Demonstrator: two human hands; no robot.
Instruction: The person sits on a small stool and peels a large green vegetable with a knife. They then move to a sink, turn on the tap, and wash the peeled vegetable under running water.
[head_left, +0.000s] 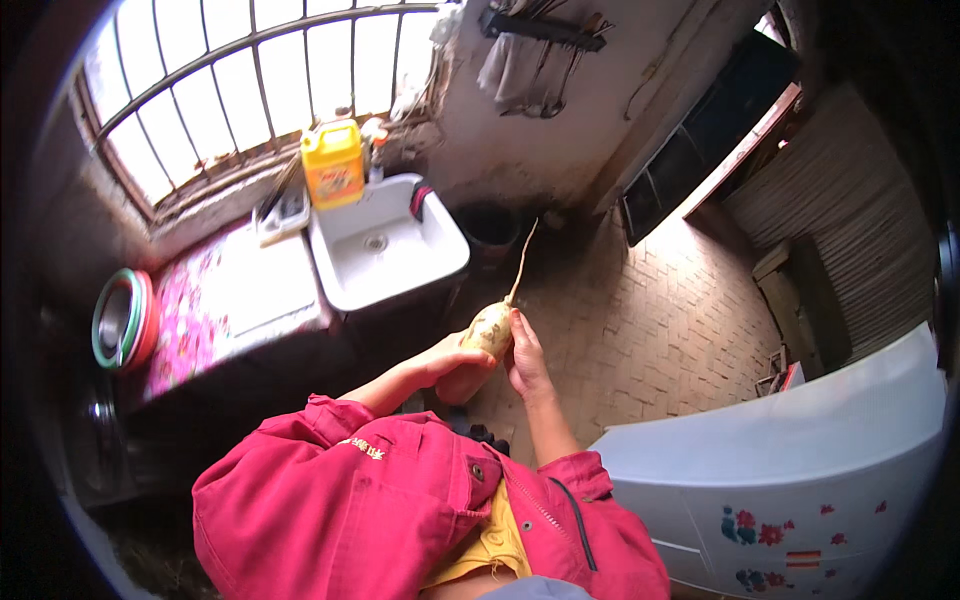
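Between my two hands is a pale root vegetable, which looks like a large radish. Dark patches mark its skin, and a long thin tail root points up and away from me. My left hand wraps its near left side, thumb across the front. Along its right side lie the fingers of my right hand. A pinkish rounded part shows below my left hand; whether it belongs to the same vegetable I cannot tell. Left of the hands and apart from them stands a white sink, with a dark and red cloth over its rim.
A yellow jug stands at the sink's back corner. Left of it is a counter with a floral cover, a white board and stacked basins. A white refrigerator is at right. Utensils hang from a wall rack.
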